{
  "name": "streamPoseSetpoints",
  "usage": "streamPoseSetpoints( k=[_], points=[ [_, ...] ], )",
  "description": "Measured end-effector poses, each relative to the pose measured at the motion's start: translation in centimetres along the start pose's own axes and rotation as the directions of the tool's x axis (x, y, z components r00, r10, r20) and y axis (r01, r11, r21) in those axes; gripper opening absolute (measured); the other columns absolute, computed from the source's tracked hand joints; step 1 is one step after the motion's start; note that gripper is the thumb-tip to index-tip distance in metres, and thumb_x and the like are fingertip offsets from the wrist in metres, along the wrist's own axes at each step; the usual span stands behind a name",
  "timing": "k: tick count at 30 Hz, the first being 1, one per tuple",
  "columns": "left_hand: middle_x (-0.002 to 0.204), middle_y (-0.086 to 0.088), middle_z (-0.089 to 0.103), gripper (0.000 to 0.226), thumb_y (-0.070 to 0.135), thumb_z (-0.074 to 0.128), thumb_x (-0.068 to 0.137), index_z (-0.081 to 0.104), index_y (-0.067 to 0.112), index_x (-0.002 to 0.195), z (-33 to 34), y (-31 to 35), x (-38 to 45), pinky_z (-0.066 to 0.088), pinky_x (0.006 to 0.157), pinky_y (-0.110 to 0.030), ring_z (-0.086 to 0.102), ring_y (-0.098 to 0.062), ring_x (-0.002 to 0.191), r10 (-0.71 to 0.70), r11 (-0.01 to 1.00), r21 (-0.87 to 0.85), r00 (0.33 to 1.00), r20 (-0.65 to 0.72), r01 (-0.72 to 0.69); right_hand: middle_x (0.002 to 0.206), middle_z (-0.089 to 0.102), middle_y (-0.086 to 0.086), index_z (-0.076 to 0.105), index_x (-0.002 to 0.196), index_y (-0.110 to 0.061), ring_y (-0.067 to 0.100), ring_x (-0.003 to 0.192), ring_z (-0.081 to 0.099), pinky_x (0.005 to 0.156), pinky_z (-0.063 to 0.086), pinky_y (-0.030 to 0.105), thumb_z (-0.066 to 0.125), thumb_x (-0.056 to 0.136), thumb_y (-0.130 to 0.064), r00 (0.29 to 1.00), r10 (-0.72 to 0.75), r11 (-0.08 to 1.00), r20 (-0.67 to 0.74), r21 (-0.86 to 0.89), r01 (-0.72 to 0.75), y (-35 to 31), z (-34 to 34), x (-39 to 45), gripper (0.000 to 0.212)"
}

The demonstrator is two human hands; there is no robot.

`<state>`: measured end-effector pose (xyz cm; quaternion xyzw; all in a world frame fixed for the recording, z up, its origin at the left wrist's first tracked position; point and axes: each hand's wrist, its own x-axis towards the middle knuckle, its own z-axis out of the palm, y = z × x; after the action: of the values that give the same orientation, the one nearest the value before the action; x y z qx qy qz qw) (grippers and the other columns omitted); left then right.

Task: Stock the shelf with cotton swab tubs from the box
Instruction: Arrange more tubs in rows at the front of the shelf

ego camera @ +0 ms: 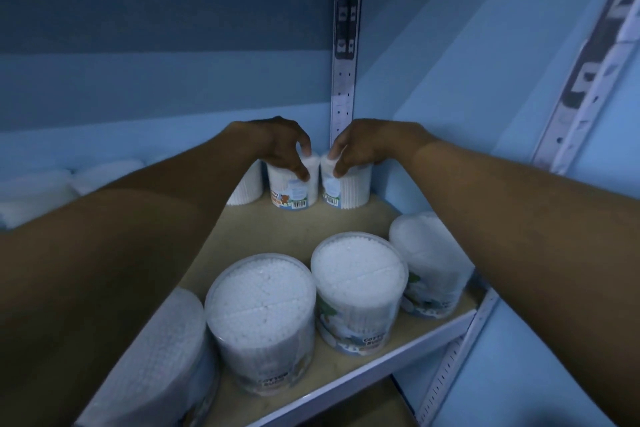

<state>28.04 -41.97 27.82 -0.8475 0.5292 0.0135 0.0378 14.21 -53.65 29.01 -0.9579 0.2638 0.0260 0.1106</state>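
Both arms reach to the back right corner of a wooden shelf (298, 232). My left hand (280, 146) grips the top of a clear cotton swab tub (294, 189) with a bear label and barcode. Beside it, my right hand (363, 146) grips the top of a second tub (348, 191) that stands in the corner. Both tubs rest upright on the shelf, touching each other. A third tub (247, 189) stands just left of them, partly hidden by my left wrist. The box is out of view.
Three tubs stand along the shelf's front edge (263, 319) (360, 291) (429, 263), and another (152, 357) sits under my left forearm. More white tubs (41, 191) line the back left. A perforated metal upright (346, 45) marks the corner. Blue walls enclose the shelf.
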Motion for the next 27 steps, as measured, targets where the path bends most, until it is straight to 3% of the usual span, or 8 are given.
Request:
streamPoseSetpoints(
  k=[3,7,13,20,27],
  points=[
    [0.135,0.003,0.052,0.056,0.058,0.072,0.076,0.059,0.035,0.125,0.0,0.6,-1.3,0.043,0.102,-0.034,0.050,-0.021,0.122,0.010,0.999,-0.051,1.000,-0.004,-0.010,0.121,0.063,-0.006,0.072,0.115,-0.032,0.020,0.110,0.061,0.091,0.055,0.036,0.085,0.068,-0.051,0.999,0.017,0.999,-0.032,0.034,-0.015,-0.1,0.3,-1.4,0.052],
    [0.136,0.002,0.053,0.053,0.052,0.072,0.078,0.060,0.034,0.126,0.1,1.7,-3.4,0.043,0.104,-0.035,0.051,-0.020,0.122,0.013,0.994,-0.107,1.000,0.000,-0.013,0.119,0.066,-0.005,0.074,0.107,-0.029,0.018,0.107,0.062,0.080,0.053,0.029,0.086,0.069,-0.046,0.999,-0.003,0.999,-0.048,0.036,0.005,-0.1,0.5,-3.4,0.043],
    [0.135,0.003,0.053,0.057,0.054,0.073,0.077,0.059,0.035,0.128,-0.1,3.0,-6.2,0.045,0.103,-0.034,0.052,-0.019,0.121,0.018,0.991,-0.131,0.999,0.030,-0.014,0.127,0.060,-0.007,0.071,0.107,-0.030,0.017,0.113,0.058,0.093,0.049,0.027,0.084,0.075,-0.040,1.000,-0.017,1.000,0.024,-0.001,0.017,-0.3,0.0,-6.6,0.036],
    [0.136,0.003,0.054,0.062,0.059,0.070,0.078,0.057,0.034,0.133,-0.3,3.8,-7.7,0.045,0.102,-0.034,0.052,-0.020,0.122,0.009,0.991,-0.136,0.999,0.039,-0.004,0.125,0.055,-0.006,0.063,0.122,-0.027,0.015,0.104,0.053,0.085,0.043,0.025,0.079,0.082,-0.037,0.990,-0.022,0.997,0.137,-0.070,0.032,-1.1,-0.9,-8.3,0.045],
    [0.145,0.007,0.047,0.073,0.066,0.067,0.077,0.048,0.036,0.140,-1.0,3.6,-7.7,0.039,0.109,-0.037,0.046,-0.019,0.130,-0.006,0.993,-0.114,0.997,0.081,0.015,0.140,0.049,-0.003,0.058,0.133,-0.025,0.020,0.122,0.052,0.082,0.046,0.027,0.071,0.085,-0.051,0.999,-0.006,0.994,0.049,-0.108,0.011,-2.0,-2.4,-9.0,0.056]
  ],
)
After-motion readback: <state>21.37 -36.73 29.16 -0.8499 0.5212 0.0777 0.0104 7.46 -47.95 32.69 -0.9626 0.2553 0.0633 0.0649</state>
